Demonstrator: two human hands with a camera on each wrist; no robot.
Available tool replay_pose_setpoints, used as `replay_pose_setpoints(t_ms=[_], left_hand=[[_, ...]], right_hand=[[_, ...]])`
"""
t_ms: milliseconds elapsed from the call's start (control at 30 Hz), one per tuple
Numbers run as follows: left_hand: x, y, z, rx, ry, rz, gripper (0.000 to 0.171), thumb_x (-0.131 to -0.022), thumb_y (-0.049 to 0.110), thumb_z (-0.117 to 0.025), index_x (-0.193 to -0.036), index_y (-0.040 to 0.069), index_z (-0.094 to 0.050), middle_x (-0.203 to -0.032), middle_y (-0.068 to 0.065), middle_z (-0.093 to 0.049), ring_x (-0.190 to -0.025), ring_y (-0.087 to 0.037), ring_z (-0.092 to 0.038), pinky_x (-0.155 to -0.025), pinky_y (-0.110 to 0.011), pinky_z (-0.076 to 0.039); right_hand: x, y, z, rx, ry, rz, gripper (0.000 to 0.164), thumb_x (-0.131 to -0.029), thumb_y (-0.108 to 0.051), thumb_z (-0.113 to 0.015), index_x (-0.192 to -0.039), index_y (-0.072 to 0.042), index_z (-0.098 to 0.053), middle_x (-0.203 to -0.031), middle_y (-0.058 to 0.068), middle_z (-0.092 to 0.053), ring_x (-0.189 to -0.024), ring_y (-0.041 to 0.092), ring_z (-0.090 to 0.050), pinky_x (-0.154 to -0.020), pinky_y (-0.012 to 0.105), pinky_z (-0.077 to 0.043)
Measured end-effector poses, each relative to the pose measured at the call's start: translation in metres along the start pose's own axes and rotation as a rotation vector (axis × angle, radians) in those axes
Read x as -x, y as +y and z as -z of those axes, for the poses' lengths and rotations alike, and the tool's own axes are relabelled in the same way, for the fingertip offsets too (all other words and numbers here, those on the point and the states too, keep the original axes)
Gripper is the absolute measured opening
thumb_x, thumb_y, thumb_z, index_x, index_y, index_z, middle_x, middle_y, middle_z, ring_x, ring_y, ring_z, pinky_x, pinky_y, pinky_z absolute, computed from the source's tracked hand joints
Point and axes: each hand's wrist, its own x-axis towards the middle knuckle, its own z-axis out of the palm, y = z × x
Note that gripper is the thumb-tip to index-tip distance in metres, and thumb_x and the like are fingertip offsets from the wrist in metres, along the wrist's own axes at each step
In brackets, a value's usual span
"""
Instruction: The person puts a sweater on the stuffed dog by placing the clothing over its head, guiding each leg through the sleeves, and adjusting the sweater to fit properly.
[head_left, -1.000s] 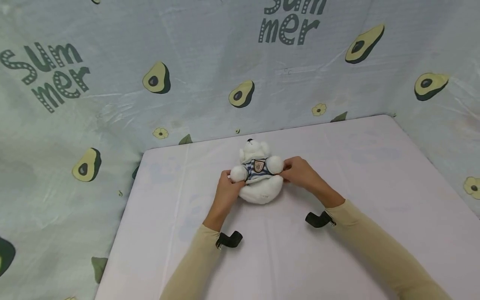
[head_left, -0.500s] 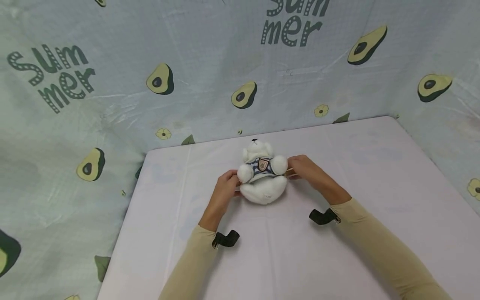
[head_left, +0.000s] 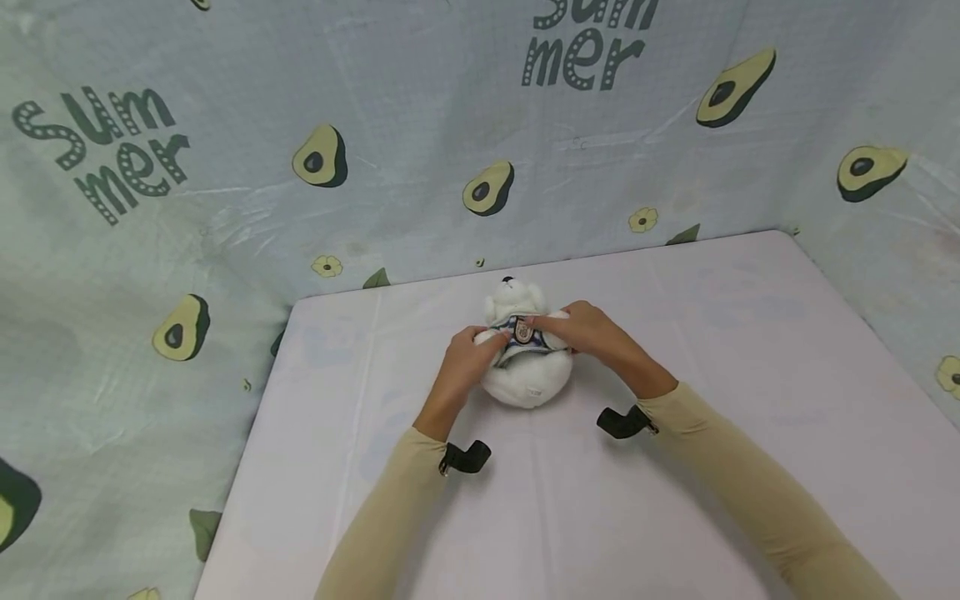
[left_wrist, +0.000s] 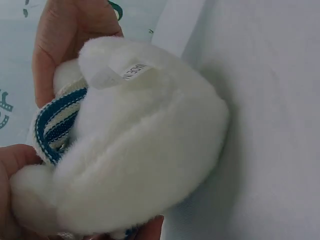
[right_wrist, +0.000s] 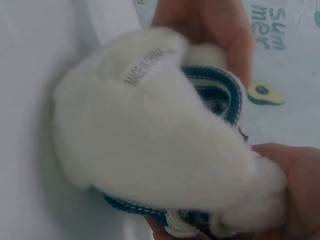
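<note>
A white plush bear (head_left: 527, 379) in a blue-and-white striped knit top (head_left: 512, 330) lies on its back on the table, head toward the far edge. My left hand (head_left: 467, 360) grips the bear's arm on the left, thumb over the front of the top. On the other side my right hand (head_left: 596, 331) holds the other arm, its thumb across the chest by the shield badge. In the left wrist view the plush bottom (left_wrist: 145, 130) fills the middle, with a small tag (left_wrist: 134, 71). "MADE IN CHINA" reads on the tag (right_wrist: 146, 67) in the right wrist view. Some fingers are hidden behind the bear.
The white-covered table (head_left: 420, 517) has its far edge against a hanging sheet (head_left: 405, 100) printed with avocados and "summer". Each beige sleeve carries a dark wrist camera, one on the left cuff (head_left: 467, 457), one on the right cuff (head_left: 624, 422).
Half a second ago both hands were at the bear's sides with fingers behind it. Both thumbs have since come over its arms onto the front. The bear has barely shifted.
</note>
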Motion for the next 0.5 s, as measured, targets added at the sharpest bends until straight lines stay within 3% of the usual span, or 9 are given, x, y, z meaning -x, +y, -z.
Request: replay_pose_setpoints(t_ms=[67, 333, 400, 500], left_hand=[[-0.0008, 0.0000, -0.0012, -0.016, 0.009, -0.008, 0.057, -0.094, 0.043, -0.065, -0.134, 0.002, -0.061, -0.131, -0.017, -0.063, -0.118, -0.030, -0.060, -0.099, -0.047, -0.050], [-0.0009, 0.0000, -0.0041, -0.001, 0.007, -0.052, 0.046, -0.094, 0.033, -0.067, -0.126, 0.000, -0.068, -0.119, -0.015, -0.069, -0.107, -0.026, -0.063, -0.092, -0.044, -0.053], [0.0011, 0.0013, -0.0045, 0.004, 0.007, -0.065, 0.047, -0.094, 0.031, -0.068, -0.130, 0.001, -0.066, -0.121, -0.015, -0.069, -0.110, -0.026, -0.063, -0.095, -0.044, -0.052], [0.0046, 0.0029, -0.0041, 0.002, 0.014, -0.096, 0.051, -0.094, 0.030, -0.068, -0.137, 0.002, -0.062, -0.125, -0.015, -0.067, -0.114, -0.028, -0.062, -0.098, -0.046, -0.050]], right_hand=[[0.0002, 0.0005, 0.0000, 0.003, 0.003, 0.010, 0.062, -0.087, -0.061, -0.067, -0.104, -0.001, -0.067, -0.105, 0.012, -0.066, -0.088, 0.020, -0.059, -0.070, 0.029, -0.048], [0.0037, 0.0038, 0.0014, -0.001, -0.025, 0.033, 0.057, -0.090, -0.055, -0.067, -0.104, 0.000, -0.068, -0.105, 0.011, -0.065, -0.087, 0.019, -0.059, -0.071, 0.028, -0.049], [0.0054, 0.0042, 0.0016, 0.008, -0.033, 0.043, 0.060, -0.091, -0.054, -0.066, -0.115, 0.001, -0.070, -0.117, 0.014, -0.066, -0.094, 0.023, -0.061, -0.078, 0.032, -0.051], [0.0085, 0.0040, 0.0022, 0.026, -0.034, 0.071, 0.072, -0.092, -0.056, -0.064, -0.136, 0.001, -0.061, -0.139, 0.019, -0.058, -0.117, 0.030, -0.060, -0.095, 0.043, -0.050]])
